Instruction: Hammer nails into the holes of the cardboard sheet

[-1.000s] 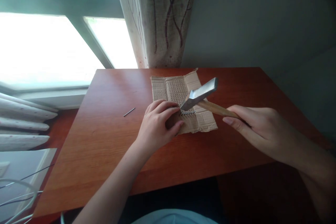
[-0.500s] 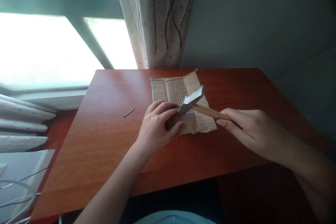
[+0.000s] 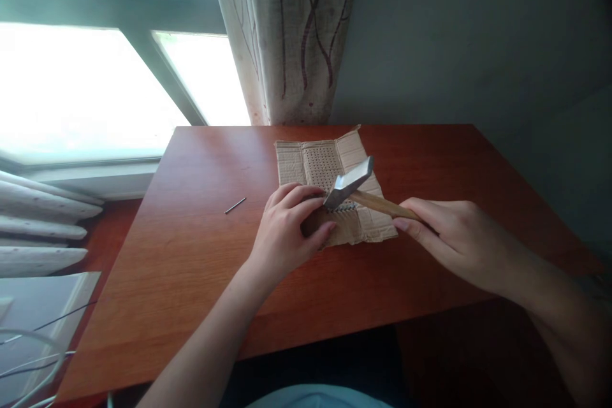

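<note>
A flattened piece of cardboard (image 3: 363, 220) lies on the red-brown wooden table (image 3: 191, 268), its middle strip dotted with small holes and a row of nails. My right hand (image 3: 449, 239) grips the wooden handle of a hammer (image 3: 351, 180), whose steel head rests low over the nails. My left hand (image 3: 287, 229) sits on the cardboard's near left part, fingers curled and pinched beside the hammer head. Whatever the fingertips pinch is too small to make out.
A single loose nail (image 3: 235, 205) lies on the table to the left of my left hand. A patterned curtain (image 3: 296, 32) and a bright window (image 3: 95, 76) stand behind the table. Cables (image 3: 33, 357) lie on the floor at lower left.
The hammer head came down from a raised position to just over the nails, and my right hand shifted left with it. My left hand has stayed in place.
</note>
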